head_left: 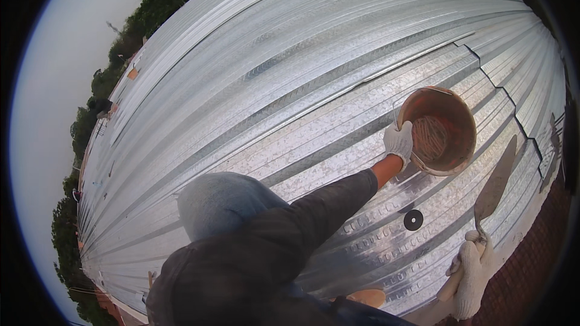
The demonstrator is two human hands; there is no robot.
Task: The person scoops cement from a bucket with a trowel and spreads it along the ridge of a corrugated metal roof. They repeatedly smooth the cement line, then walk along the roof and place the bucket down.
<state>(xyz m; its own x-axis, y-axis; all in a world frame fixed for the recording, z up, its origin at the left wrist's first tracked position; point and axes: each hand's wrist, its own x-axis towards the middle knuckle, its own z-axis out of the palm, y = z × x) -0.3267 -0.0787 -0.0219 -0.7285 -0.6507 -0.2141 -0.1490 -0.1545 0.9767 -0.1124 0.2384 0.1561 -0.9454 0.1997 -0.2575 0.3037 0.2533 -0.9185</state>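
My left hand, in a white knit glove, is closed on the near left rim of a round bucket. The bucket is tilted on the metal roof, its mouth facing me, and its thin wire handle hangs at the left side. Inside lies a reddish-brown, stringy mass that looks coiled. My right hand, also gloved, grips a pointing trowel by its wooden handle. The trowel's long narrow blade points away from me, beside the roof's right edge.
Ribbed metal roofing spreads around me, with a stepped sheet seam beyond the bucket. A black disc with a central hole lies on it. Brickwork drops away along the right edge. My bent knee is at lower left.
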